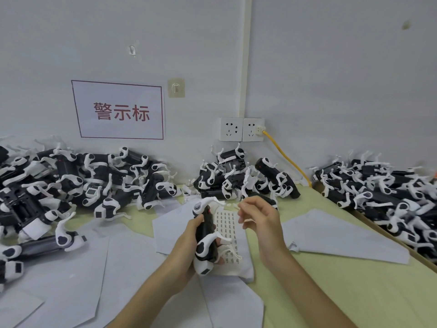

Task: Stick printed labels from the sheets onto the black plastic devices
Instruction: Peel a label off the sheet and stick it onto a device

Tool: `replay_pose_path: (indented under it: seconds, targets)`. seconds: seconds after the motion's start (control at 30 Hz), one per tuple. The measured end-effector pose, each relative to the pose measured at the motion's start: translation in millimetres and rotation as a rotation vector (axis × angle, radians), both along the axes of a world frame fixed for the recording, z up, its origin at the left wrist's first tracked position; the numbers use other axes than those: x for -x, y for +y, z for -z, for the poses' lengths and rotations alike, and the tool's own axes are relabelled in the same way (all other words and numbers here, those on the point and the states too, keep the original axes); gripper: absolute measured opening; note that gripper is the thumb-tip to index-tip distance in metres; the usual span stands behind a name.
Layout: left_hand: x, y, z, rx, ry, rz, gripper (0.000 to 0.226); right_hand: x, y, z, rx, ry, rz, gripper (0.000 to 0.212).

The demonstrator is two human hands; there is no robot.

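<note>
My left hand (189,237) grips a black plastic device (205,235) with white clips, holding it upright above the table. Under and behind it lies a label sheet (227,223) printed with rows of small labels. My right hand (259,221) hovers just right of the device, above the sheet, with its fingers curled and fingertips close together. Whether a label sits between those fingertips I cannot tell.
Heaps of black-and-white devices lie at the left (71,185), at the back middle (246,178) and in a box at the right (383,190). Blank white sheets (343,235) cover parts of the yellow-green table (331,292). A yellow cable (283,155) runs from a wall socket.
</note>
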State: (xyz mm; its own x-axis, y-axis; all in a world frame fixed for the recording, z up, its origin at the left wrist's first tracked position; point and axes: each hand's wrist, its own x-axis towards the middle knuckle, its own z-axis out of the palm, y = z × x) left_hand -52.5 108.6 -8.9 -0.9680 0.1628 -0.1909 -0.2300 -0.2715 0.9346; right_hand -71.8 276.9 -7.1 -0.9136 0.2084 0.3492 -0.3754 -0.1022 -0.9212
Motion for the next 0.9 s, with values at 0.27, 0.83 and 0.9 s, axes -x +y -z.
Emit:
replay_pose_path:
  seconds: [0.27, 0.83, 0.9]
  targets:
    - [10, 6, -2, 0.165, -0.044, 0.142, 0.025, 2, 3, 1, -0.380, -0.178, -0.232, 0.041]
    - [29, -23, 14, -0.186, -0.077, -0.151, 0.038, 16, 69, -18, 0.216, -0.516, -0.245, 0.040]
    - [28, -20, 15, -0.175, -0.065, -0.143, 0.036, 27, 97, -36, 0.509, -0.391, -0.197, 0.041]
